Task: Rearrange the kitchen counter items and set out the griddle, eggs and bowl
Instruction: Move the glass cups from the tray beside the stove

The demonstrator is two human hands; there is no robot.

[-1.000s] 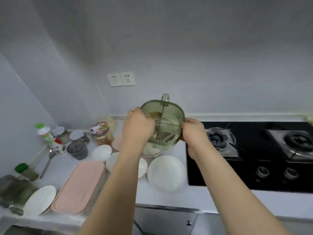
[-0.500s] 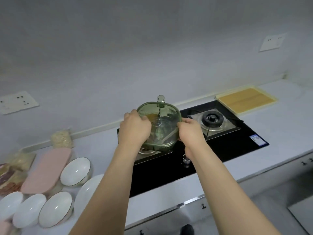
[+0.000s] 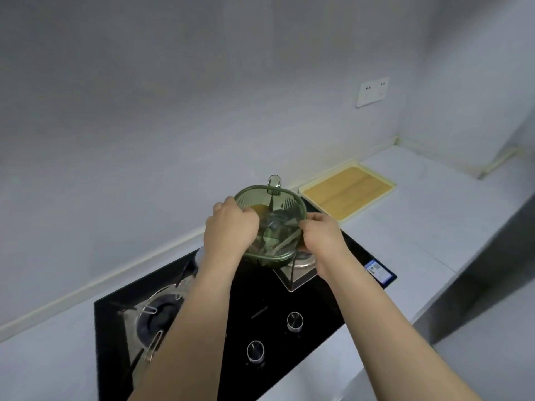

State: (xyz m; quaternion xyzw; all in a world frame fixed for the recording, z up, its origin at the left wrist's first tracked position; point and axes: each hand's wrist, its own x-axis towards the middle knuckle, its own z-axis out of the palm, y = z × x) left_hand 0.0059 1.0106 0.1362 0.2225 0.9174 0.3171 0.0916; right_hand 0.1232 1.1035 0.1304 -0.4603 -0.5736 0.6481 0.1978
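green container | between left hand and right hand | gripped above stove

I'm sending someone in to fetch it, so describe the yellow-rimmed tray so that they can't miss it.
Start at the black gas hob set into the pale counter. Go past its right-hand burner toward the corner: the yellow-rimmed tray lies flat against the back wall, below the wall socket. It is the only flat rectangular thing there, with a tan, wood-coloured inside.
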